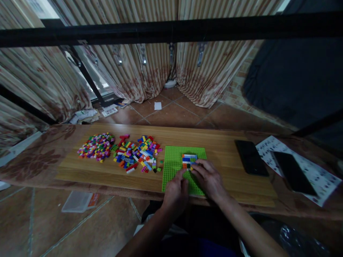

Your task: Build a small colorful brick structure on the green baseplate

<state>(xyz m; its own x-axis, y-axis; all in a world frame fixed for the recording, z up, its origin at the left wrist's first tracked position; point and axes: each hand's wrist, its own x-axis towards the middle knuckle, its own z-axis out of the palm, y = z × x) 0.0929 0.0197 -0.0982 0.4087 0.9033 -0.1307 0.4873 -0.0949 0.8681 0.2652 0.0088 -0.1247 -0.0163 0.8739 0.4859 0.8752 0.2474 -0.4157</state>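
A green studded baseplate (171, 160) lies on a wooden board, with a small flat block of building bricks (187, 160) in white, blue, orange and other colours on it. My left hand (175, 191) rests over the plate's lower left part, fingers curled and its index fingertip at the block's lower edge. Whatever lies within those fingers is hidden. At the block's lower right corner, my right hand (210, 180) has its fingers pinched together on a small brick, with blue and yellow showing by the fingertips.
Left of the plate lie loose larger bricks (138, 153) and a heap of tiny pieces (98, 146). To the right are a black phone-like slab (251, 157), another dark slab (294, 174) and a printed sheet (273, 142). A clear plastic lid (76, 201) lies on the floor.
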